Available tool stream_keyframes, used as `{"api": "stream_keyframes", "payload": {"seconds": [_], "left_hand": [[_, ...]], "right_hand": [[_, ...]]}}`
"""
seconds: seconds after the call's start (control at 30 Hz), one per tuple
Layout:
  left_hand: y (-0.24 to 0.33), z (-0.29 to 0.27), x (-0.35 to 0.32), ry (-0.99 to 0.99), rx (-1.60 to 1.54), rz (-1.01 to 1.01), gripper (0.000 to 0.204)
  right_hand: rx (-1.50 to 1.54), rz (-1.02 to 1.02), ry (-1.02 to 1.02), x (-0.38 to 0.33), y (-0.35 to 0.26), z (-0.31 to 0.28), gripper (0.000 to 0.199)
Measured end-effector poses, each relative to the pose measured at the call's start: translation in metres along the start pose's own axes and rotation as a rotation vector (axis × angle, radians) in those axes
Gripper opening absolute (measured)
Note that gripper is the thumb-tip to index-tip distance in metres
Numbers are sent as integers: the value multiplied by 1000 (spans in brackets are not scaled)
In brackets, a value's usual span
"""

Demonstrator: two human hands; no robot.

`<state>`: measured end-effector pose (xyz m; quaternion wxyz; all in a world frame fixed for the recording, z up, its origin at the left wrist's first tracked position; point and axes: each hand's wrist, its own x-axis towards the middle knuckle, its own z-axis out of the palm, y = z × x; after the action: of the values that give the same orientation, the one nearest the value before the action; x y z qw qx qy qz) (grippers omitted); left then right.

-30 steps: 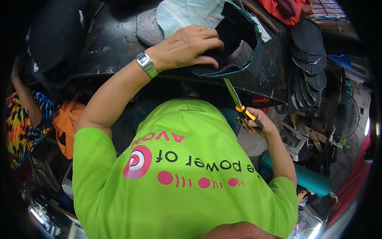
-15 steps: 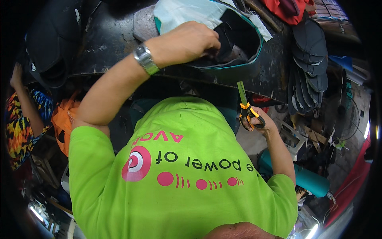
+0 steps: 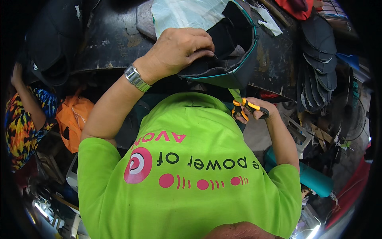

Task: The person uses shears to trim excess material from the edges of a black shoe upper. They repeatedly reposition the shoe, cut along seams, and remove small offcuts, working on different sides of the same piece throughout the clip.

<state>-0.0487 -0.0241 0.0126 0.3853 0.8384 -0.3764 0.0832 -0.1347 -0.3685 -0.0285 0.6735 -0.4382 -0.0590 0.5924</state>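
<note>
A dark, hollow fabric piece with teal edging (image 3: 248,53) lies at the table's near edge, its near side hanging slightly over. My left hand (image 3: 181,49), with a metal watch on its wrist, has its fingers pinched on the dark fabric at the opening's left side. Pale sheet material (image 3: 185,16) covers the far left part of the piece. My right hand (image 3: 256,109) is closed around scissors (image 3: 244,105) with yellow-orange and black handles. Their blades point up and left, close to the overhanging near side; the tips are hidden there or too small to make out.
Black curved panels (image 3: 320,47) hang in a stack off the table's right side. A dark bag-like thing (image 3: 51,47) is at the left. An orange bag (image 3: 73,119) hangs below. Another person's arm (image 3: 30,103) shows at far left. A teal roll (image 3: 314,179) lies lower right.
My right hand has moved the scissors left, their blades now near the fabric piece's near side. The piece has shifted toward me and tilted, with my left hand still on it.
</note>
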Motion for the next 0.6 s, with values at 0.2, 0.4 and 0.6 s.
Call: {"api": "stream_keyframes", "payload": {"seconds": [0.2,0.4,0.6], "left_hand": [[-2,9,-5,109,-33,-3,12],[-6,6,-10,131,-107,48,15],[-13,3,-15,149,-114,167,18]], "right_hand": [[83,62,-65,14,-9,-9,58],[143,0,-60,16,-11,-13,72],[210,-54,-33,15,-6,-10,73]]}}
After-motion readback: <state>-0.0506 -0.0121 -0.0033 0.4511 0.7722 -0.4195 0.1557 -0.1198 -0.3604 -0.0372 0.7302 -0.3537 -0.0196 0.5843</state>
